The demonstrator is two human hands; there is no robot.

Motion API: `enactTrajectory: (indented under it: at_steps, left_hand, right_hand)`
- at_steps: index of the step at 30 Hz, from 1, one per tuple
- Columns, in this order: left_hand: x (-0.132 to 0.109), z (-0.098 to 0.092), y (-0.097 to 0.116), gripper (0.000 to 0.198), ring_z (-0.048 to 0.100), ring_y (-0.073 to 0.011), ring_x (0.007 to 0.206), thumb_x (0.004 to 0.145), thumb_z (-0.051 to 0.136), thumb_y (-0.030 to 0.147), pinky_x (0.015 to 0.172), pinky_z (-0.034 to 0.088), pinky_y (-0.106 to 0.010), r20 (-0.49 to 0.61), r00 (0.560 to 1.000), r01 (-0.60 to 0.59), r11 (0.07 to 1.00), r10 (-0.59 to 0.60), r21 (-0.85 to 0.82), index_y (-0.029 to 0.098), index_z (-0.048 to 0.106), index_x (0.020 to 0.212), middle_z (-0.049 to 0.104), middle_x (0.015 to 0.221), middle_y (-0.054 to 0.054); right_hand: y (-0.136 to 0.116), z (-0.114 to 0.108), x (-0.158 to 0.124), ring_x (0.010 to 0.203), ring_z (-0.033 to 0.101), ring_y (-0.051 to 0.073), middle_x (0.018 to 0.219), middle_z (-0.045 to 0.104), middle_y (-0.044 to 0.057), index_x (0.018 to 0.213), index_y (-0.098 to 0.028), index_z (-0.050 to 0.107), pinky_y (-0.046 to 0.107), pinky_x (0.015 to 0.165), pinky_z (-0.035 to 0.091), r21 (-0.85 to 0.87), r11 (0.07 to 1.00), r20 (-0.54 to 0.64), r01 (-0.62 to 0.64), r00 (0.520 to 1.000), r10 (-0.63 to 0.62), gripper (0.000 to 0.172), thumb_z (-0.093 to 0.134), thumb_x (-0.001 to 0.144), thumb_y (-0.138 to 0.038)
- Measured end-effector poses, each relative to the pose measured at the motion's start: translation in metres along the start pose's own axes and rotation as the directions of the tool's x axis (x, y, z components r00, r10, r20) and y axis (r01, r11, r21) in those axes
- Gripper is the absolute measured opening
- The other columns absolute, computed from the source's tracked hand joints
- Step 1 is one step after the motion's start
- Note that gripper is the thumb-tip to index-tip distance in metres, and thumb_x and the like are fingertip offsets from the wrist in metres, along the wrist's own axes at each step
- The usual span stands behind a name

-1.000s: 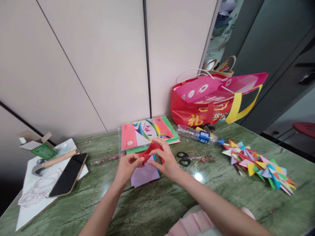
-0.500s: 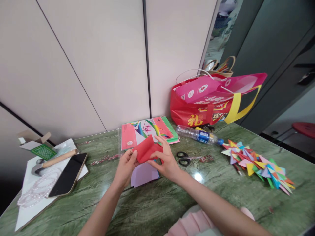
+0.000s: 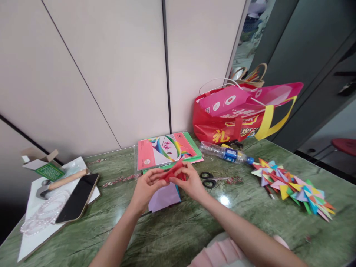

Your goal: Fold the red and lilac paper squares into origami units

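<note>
Both of my hands pinch a folded piece of red paper point(image 3: 174, 172) just above the green marble table point(image 3: 172, 230). My left hand point(image 3: 146, 187) grips its left end with thumb and fingers closed. My right hand point(image 3: 191, 182) holds the right end, fingers curled over the fold. Under my hands lies a lilac paper sheet point(image 3: 164, 196) with a blue sheet peeking out beneath it. Right behind stands a pack of coloured paper point(image 3: 167, 150) in a printed sleeve.
Black scissors point(image 3: 210, 179) lie right of my hands, a plastic bottle point(image 3: 226, 152) behind them, and a red gift bag point(image 3: 239, 113) against the wall. Several folded paper stars point(image 3: 292, 187) sit at the right. A white board at the left carries a phone point(image 3: 78, 196), hammer point(image 3: 59, 182) and beads.
The red paper, held up as a broader open sheet half a second ago, is now folded down into a narrow shape between my fingers. My hands have drawn closer together.
</note>
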State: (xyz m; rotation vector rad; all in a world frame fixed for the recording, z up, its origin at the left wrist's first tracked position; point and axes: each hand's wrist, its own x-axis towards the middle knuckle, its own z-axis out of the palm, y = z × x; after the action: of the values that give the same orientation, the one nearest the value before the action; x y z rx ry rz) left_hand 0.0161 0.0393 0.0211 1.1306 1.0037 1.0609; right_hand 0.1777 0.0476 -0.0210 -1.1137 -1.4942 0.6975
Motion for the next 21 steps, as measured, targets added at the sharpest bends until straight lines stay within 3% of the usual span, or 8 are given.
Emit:
enactTrajectory:
  at_steps: [2,5,11,17,21]
  left_hand:
    - [-0.001,0.0,0.0,0.038,0.066,-0.019,0.074,0.052,0.076,0.02,0.072,0.05,-0.029,-0.024,1.0,0.002,0.999,0.0,0.05,0.014,0.06,0.086,0.071,0.081,-0.006]
    - [-0.001,0.001,0.0,0.029,0.065,-0.017,0.063,0.057,0.073,0.023,0.064,0.05,-0.028,-0.047,0.999,-0.006,0.998,0.009,0.061,0.014,0.061,0.081,0.071,0.075,-0.005]
    - [-0.001,0.002,0.003,0.019,0.059,-0.0129,0.049,0.06,0.071,0.023,0.053,0.046,-0.024,-0.026,0.999,-0.017,0.986,0.022,0.164,0.014,0.065,0.075,0.067,0.06,-0.001]
    - [0.0,-0.001,0.002,0.016,0.053,-0.0114,0.047,0.057,0.072,0.023,0.046,0.04,-0.021,-0.013,0.999,-0.039,0.977,0.043,0.211,0.012,0.067,0.068,0.064,0.052,-0.001]
    - [0.0,-0.002,0.0,0.033,0.062,-0.0166,0.063,0.056,0.074,0.023,0.058,0.046,-0.024,0.027,0.999,-0.021,0.997,0.019,0.08,0.012,0.068,0.087,0.07,0.071,-0.005]
  right_hand:
    - [0.001,0.001,0.0,0.079,0.053,0.019,0.084,0.053,0.005,0.07,-0.019,0.065,0.031,0.071,0.044,0.002,0.999,0.022,-0.039,0.999,0.038,0.018,0.07,0.062,-0.034]
    - [-0.001,0.001,-0.001,0.085,0.052,0.022,0.088,0.053,0.006,0.07,-0.018,0.063,0.033,0.074,0.044,-0.039,0.998,0.009,-0.043,0.999,0.043,0.025,0.072,0.058,-0.037]
    - [-0.014,-0.008,0.0,0.111,0.042,0.025,0.117,0.043,0.008,0.067,-0.019,0.06,0.037,0.093,0.034,-0.062,0.99,-0.012,0.129,0.991,-0.13,0.024,0.074,0.057,-0.036]
    - [-0.017,-0.009,-0.001,0.086,0.054,0.02,0.089,0.058,0.004,0.081,-0.022,0.064,0.032,0.077,0.041,-0.061,0.991,0.106,0.117,0.988,-0.11,0.025,0.073,0.061,-0.032]
    - [-0.016,-0.006,-0.003,0.081,0.055,0.019,0.083,0.062,0.002,0.08,-0.02,0.062,0.03,0.074,0.04,-0.032,0.999,0.067,0.011,0.998,-0.009,0.026,0.073,0.059,-0.03]
